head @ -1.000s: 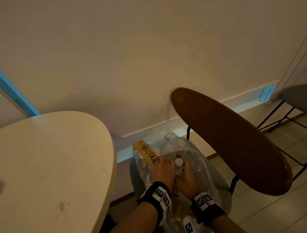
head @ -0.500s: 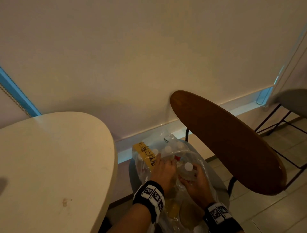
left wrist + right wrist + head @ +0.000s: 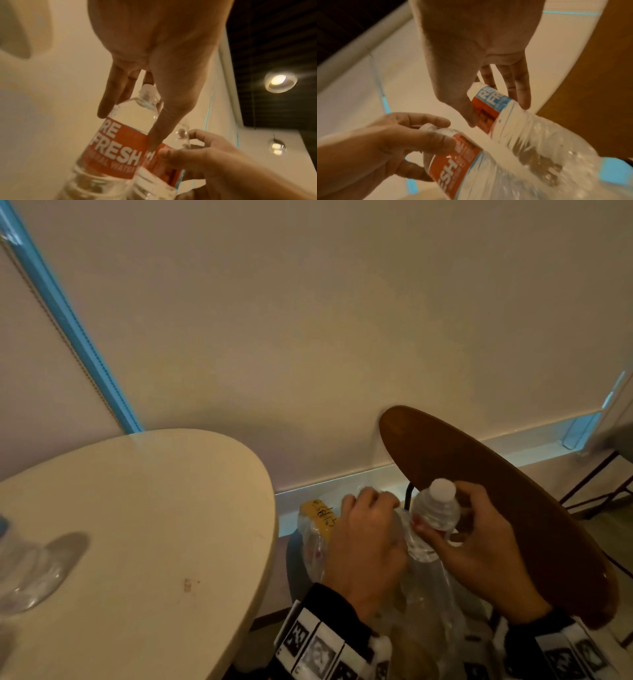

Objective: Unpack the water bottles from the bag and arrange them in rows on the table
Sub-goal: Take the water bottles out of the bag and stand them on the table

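The round cream table (image 3: 147, 525) lies to the left of both hands, and most of its top is bare: open room reaches from its near edge back to the pale wall (image 3: 308, 320). One clear plastic water bottle (image 3: 20, 573) stands at the table's far left edge, well apart from that bare stretch. Between the table's right rim and the brown wooden chair back (image 3: 496, 508) the gap is narrow, and the crinkled clear plastic bag (image 3: 428, 594) fills it. The left hand (image 3: 366, 546) and right hand (image 3: 479, 553) are close together in this gap, each gripping a bottle, and the chair back sits just beside the right hand.
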